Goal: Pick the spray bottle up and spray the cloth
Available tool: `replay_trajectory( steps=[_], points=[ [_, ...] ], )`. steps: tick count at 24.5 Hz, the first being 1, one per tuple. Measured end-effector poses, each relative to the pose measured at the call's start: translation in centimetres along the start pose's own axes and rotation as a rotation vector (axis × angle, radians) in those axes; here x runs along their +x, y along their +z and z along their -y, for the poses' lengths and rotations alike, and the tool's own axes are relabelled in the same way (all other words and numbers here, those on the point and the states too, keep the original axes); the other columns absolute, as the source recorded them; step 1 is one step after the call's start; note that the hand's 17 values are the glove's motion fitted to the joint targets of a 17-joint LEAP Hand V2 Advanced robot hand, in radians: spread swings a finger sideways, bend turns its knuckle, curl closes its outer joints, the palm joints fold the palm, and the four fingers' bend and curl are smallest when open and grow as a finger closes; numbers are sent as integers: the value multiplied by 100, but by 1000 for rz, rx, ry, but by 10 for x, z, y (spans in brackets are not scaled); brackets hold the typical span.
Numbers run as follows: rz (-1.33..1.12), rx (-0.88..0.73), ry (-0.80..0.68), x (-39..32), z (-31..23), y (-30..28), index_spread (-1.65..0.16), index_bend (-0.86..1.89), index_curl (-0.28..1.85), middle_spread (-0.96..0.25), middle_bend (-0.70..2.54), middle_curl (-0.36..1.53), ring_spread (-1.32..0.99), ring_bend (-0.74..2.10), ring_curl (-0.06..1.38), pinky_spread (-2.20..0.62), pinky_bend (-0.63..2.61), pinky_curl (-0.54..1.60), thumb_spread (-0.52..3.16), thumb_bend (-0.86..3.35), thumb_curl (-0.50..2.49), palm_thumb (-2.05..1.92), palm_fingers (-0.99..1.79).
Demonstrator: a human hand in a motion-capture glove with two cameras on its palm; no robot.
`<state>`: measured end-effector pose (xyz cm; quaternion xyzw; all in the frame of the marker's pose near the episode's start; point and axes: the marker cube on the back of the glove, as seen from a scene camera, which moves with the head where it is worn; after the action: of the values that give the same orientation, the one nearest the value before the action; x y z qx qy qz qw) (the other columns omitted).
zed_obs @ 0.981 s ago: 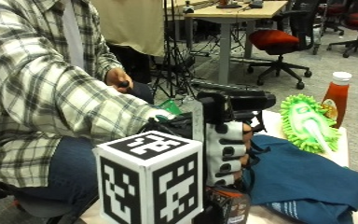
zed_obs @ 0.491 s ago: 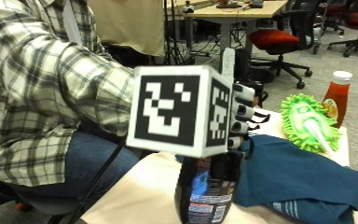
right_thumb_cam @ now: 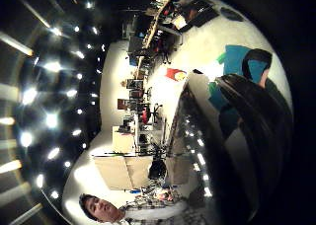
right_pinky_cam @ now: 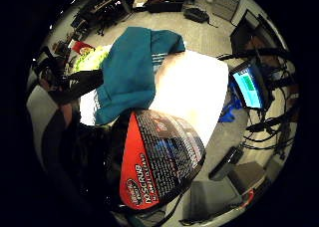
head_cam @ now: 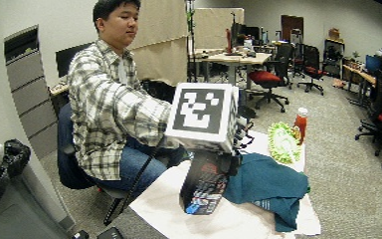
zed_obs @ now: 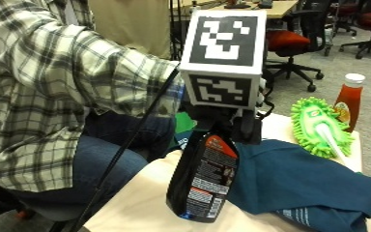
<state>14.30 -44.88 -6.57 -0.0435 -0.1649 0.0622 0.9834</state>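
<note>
A black spray bottle (zed_obs: 205,179) with a red label hangs tilted from my gloved right hand (zed_obs: 235,122), which grips its neck under the marker cube. The bottle's base is low over the white table (zed_obs: 140,193), just left of the teal cloth (zed_obs: 301,183). In the wide outside view the bottle (head_cam: 204,186) stands beside the crumpled cloth (head_cam: 264,181). The little finger side palm view shows the bottle's label (right_pinky_cam: 159,157) close to the palm, with the cloth (right_pinky_cam: 129,72) beyond it. The spray head is hidden by the hand and cube.
A green fluffy duster (zed_obs: 321,125) lies at the table's far side, next to a ketchup bottle (zed_obs: 349,99). The person sits at the table's left in a plaid shirt. Office chairs and desks stand behind.
My hand has raised the bottle from its upright stand and swung it forward, so that it now hangs tilted next to the cloth.
</note>
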Motion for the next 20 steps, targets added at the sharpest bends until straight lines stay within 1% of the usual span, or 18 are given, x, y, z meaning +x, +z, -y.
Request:
replay_trajectory(
  steps=[9,20],
  points=[
    [-370,-160,-46,-22,0,38,-20,39,58,-15,65,54,-22,61,49,-16,37,41,15,-3,74,105,133],
    [-666,-316,-48,-26,-5,78,-20,37,58,-15,64,54,-21,65,49,-16,36,41,15,-3,75,104,135]
  ],
)
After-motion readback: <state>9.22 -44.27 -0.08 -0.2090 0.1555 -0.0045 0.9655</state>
